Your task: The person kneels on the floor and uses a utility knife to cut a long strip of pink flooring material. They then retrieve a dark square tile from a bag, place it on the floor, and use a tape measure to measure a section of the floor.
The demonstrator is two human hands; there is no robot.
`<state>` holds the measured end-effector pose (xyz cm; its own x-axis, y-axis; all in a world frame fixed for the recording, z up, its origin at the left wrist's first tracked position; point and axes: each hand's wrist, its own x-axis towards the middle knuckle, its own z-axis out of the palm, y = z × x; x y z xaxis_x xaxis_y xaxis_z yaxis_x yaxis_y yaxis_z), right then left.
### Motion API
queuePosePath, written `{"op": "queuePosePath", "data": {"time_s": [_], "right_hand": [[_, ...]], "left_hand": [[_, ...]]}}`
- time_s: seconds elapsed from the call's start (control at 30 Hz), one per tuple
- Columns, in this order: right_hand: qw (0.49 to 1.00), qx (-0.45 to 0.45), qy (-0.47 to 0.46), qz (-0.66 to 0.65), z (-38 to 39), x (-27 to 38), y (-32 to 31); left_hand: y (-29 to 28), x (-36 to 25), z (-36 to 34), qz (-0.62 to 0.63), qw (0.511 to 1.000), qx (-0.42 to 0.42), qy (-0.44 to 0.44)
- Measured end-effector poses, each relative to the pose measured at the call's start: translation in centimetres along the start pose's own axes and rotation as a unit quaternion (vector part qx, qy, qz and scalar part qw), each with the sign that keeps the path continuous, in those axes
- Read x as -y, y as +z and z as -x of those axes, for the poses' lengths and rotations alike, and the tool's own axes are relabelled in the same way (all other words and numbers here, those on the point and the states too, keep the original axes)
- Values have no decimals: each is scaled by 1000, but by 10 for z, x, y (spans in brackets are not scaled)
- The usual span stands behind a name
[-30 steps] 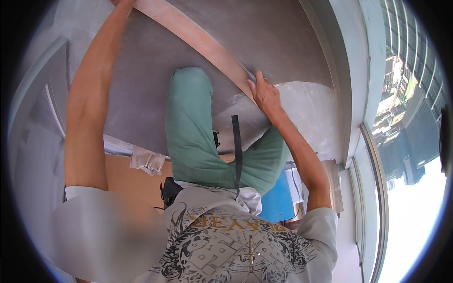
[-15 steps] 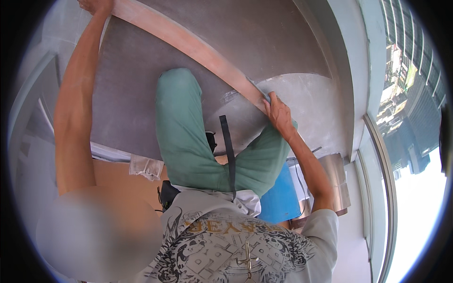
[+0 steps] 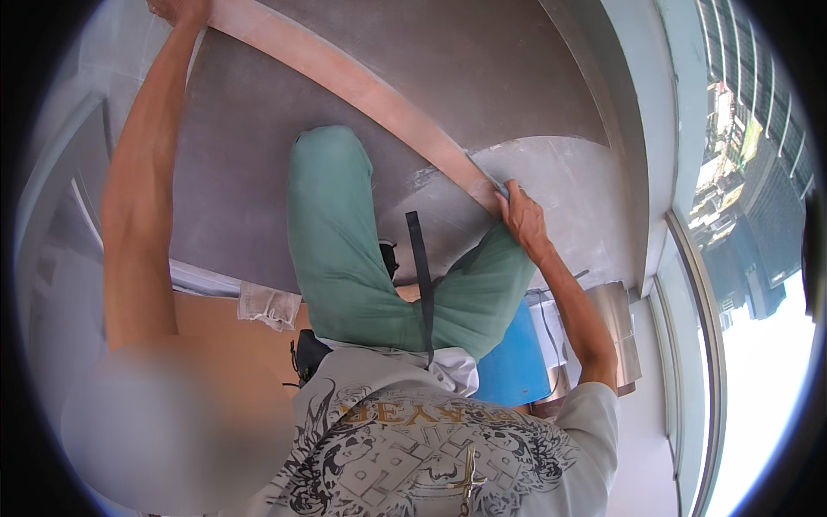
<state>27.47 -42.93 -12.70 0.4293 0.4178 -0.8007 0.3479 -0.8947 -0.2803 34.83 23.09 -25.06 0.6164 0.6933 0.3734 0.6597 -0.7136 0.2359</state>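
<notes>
A long, narrow pinkish-orange strip point(image 3: 345, 79) lies slantwise across a brown-grey surface point(image 3: 482, 69), from far left towards my right knee. My left hand point(image 3: 179, 10) is at its far left end, partly cut off by the top edge, so its fingers hardly show. At the strip's near right end, my right hand point(image 3: 525, 220) is closed round a slim grey-blue tool point(image 3: 489, 175), whose kind I cannot make out. The tool lies along the strip's far edge, and my fingers touch the strip's end.
My green-trousered knees point(image 3: 332, 164) are bent beside the strip. A raised pale border point(image 3: 633, 112) curves along the right, with a window point(image 3: 749, 241) beyond. Near my right leg are a blue object point(image 3: 514, 358) and a brown metallic sheet point(image 3: 613, 332). A beige cloth point(image 3: 269, 306) lies left.
My right hand, with the grey-blue tool, has shifted slightly right and nearer along the strip's end. My left hand stays at the far end.
</notes>
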Motion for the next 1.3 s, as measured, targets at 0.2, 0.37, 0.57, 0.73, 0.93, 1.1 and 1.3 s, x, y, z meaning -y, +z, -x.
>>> {"op": "queuePosePath", "data": {"time_s": [0.2,0.37,0.57,0.73,0.93,1.1,1.3], "right_hand": [[1000,0,-3,-20,9,-7,-13],[997,20,6,-68,11,28,-36],[989,6,-5,-150,-77,171,-95],[980,-5,-80,-185,-178,284,-134],[979,11,-95,-180,-239,343,-157],[987,23,-70,-141,-251,355,-155],[989,32,-65,-132,-252,361,-156]], "left_hand": [[-5,2,-1,7,1000,-13,8],[-9,-3,-5,-23,999,2,-26],[-21,-20,-3,37,998,18,-45],[-22,-19,-6,30,997,21,-64],[-17,-15,-7,3,997,43,-67],[-19,-16,-11,10,994,56,-95],[-22,-16,-12,27,993,58,-99]]}}
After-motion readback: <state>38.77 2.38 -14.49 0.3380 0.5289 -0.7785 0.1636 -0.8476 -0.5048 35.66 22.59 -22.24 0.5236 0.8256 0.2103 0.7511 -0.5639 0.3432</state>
